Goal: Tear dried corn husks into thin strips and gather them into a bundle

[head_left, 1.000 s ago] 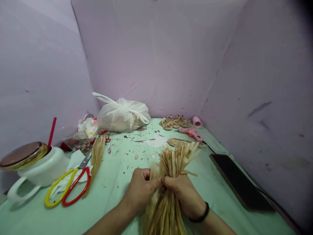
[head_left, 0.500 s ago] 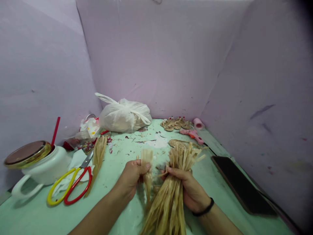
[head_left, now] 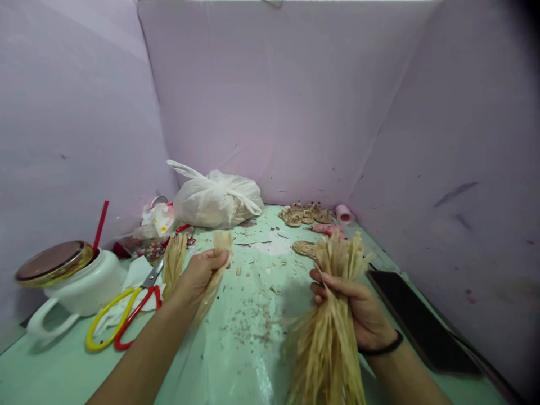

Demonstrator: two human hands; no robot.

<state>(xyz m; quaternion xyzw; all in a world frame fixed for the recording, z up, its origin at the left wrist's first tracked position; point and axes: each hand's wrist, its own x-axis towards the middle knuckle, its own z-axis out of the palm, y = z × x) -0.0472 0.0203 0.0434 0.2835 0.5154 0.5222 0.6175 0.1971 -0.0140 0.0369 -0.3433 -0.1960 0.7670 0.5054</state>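
My left hand (head_left: 202, 275) pinches a pale, flat strip of dried plant fibre (head_left: 223, 242) between thumb and fingers; its lower end trails below the hand. Over on the right, my right hand (head_left: 358, 306) is closed around a thick bundle of dried fibre strips (head_left: 327, 354), whose tips fan out above the fist and whose long ends hang down. The two hands are well apart. Behind the bundle a woven fibre piece (head_left: 304, 248) lies on the green table (head_left: 253, 298). A smaller bunch of strips (head_left: 175, 259) rests left of my left hand.
Scissors (head_left: 122, 320) with yellow and red handles lie beside a white mug (head_left: 90, 284) at left. A tied white plastic bag (head_left: 217, 199) sits at the back. A pink glue gun (head_left: 327, 229), pink roll (head_left: 345, 214) and dark phone (head_left: 422, 320) are at right. Lilac walls enclose the table.
My hands have moved apart: the left to the left with its single strip, the right to the right with the bundle. Crumbs on the table between them have come into view.
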